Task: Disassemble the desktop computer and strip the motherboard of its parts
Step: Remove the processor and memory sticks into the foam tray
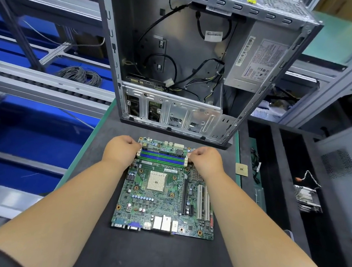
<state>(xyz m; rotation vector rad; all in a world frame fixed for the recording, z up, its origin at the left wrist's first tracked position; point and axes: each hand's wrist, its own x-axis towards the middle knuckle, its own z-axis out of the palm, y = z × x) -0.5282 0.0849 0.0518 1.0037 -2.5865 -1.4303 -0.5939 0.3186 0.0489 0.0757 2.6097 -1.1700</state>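
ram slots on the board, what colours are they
Alternating green and blue RAM slots, with white end clips; clearest in the head view.

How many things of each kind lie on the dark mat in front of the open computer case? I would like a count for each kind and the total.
Motherboard: 1
Loose processor chip, right of the board: 1
Hands at the memory slots: 2, the left hand and the right hand
Total: 4
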